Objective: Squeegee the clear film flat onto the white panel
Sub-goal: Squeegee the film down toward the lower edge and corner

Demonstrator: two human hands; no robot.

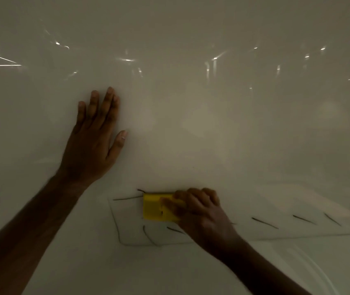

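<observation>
A glossy white panel (191, 28) fills the view. A clear film (287, 209) lies on its lower part, its edge traced by a thin outline and short dark marks. My right hand (199, 211) grips a yellow squeegee (152, 207) and holds it against the film near the film's upper left corner. My left hand (93, 137) presses flat on the panel up and to the left, fingers straight and together, thumb spread out.
Bright light reflections streak the upper panel. Several dark dash marks (264, 222) run along the film's lower edge to the right. Faint ripples show at the bottom right corner (319, 269).
</observation>
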